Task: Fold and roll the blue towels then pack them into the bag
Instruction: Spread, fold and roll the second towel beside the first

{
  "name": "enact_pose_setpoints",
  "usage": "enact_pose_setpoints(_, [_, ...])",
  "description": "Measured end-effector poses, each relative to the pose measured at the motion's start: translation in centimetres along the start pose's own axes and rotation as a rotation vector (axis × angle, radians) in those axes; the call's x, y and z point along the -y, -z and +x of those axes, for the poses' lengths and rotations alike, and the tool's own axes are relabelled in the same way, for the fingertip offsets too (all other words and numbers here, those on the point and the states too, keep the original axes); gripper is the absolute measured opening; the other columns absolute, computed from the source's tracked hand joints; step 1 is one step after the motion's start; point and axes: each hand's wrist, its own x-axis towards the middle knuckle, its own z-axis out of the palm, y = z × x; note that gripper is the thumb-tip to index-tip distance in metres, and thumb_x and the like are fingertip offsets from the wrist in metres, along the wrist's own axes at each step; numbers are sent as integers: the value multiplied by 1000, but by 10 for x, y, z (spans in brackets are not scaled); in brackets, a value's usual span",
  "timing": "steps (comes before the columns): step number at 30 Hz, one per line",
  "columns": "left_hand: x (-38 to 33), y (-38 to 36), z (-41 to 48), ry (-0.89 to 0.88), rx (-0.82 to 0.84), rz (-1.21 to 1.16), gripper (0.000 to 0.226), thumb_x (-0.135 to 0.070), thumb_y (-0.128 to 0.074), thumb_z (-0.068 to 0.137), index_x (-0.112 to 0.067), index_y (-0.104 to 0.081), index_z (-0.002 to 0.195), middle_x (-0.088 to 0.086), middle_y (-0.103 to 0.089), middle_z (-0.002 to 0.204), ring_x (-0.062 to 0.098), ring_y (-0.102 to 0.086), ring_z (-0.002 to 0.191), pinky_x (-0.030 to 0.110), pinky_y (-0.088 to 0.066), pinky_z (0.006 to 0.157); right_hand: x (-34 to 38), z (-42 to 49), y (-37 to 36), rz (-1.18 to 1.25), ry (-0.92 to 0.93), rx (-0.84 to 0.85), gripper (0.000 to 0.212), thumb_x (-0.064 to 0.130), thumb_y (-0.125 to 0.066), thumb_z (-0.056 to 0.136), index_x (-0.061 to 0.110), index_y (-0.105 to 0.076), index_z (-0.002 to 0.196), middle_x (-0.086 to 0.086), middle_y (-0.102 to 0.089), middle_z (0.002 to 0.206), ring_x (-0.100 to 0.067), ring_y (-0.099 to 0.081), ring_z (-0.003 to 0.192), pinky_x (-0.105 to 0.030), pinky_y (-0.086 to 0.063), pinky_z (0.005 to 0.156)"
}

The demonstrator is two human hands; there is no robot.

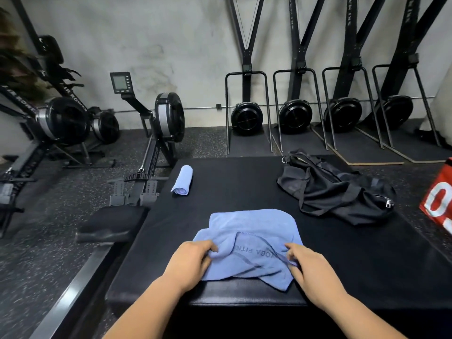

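So, bench (pixel 244 182): black padded top in front of me, carrying everything.
Bag (pixel 335 189): black, slumped at the far right of the bench, on my right hand's side.
Loose towel (pixel 252 226): blue, rumpled, at the near edge straight ahead of me; its long axis runs left to right.
Rolled towel (pixel 183 179): already rolled, far left, well apart from the bag, long axis pointing away from me.
Left hand (pixel 190 260): fingers curled, pinching the loose towel's near left fold.
Right hand (pixel 310 265): likewise pinching the near right fold.
Coming move: I judge both hands must spread the cloth sideways, along that axis, to flatten it.
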Motion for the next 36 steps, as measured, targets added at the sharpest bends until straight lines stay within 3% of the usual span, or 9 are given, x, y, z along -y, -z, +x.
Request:
enact_pose_setpoints(5, [-26,7,-4,84,-138,-149,21,-27,-58,93,-37,-72,104,-22,-66,96,4,-62,87,28,-52,82,6,2,12,166,-174,-197,8,30,-73,95,35,-68,92,16,-63,92,-11,-61,84,-36,-51,72])
enact_pose_setpoints(10, [-38,24,9,153,-218,-233,15,-26,-66,98,-39,-73,100,-23,-67,76,4,-61,71,25,-49,68,9,24,40,455,-376,-310,4,36,-80,88,33,-76,87,17,-73,73,-4,-68,77,-27,-50,70])
enact_pose_setpoints(12, [-38,30,21,183,-260,-287,12,-38,-64,102,-34,-73,94,-19,-71,77,5,-65,73,25,-51,70,5,37,51,482,-410,-366,5,35,-79,88,33,-76,85,16,-73,74,-6,-69,80,-28,-49,72])
enact_pose_setpoints(16, [-33,33,46,331,-312,-418,41,-43,-58,105,-18,-63,73,-2,-62,66,10,-50,62,25,-40,60,-11,69,45,384,-416,-306,12,29,-67,98,33,-71,88,14,-71,81,-19,-67,83,-36,-50,77])
enact_pose_setpoints(21, [-16,24,79,469,-270,-427,14,-30,-61,101,-32,-72,93,-13,-73,81,1,-65,78,9,-40,62,-22,117,31,332,-455,-259,14,25,-61,100,28,-68,89,5,-72,84,-28,-69,83,-39,-53,81])
enact_pose_setpoints(24, [-5,14,99,515,-263,-361,14,-34,-62,99,-30,-70,89,-13,-71,77,7,-66,77,20,-42,62,-26,144,28,298,-463,-264,12,21,-62,99,21,-73,93,-1,-73,90,-28,-64,91,-36,-47,79])
enact_pose_setpoints(30, [17,-27,114,620,-192,-176,24,-44,-60,98,-28,-61,80,-12,-66,69,10,-62,70,33,-48,68,-33,162,-15,163,-471,-160,13,26,-59,101,29,-70,93,-3,-70,100,-30,-61,91,-38,-45,73])
enact_pose_setpoints(33, [21,-40,109,528,-285,-101,7,-42,-58,100,-36,-61,96,-17,-66,78,11,-62,77,36,-47,74,-30,153,-35,52,-469,-214,15,34,-52,104,27,-66,105,-3,-59,104,-30,-60,86,-41,-50,70])
enact_pose_setpoints(36, [21,-47,112,472,-247,32,29,-45,-51,104,-41,-61,131,-14,-69,106,17,-62,99,37,-44,86,-30,153,-41,52,-468,-244,19,39,-53,102,28,-64,113,-2,-56,107,-30,-62,88,-43,-54,72])
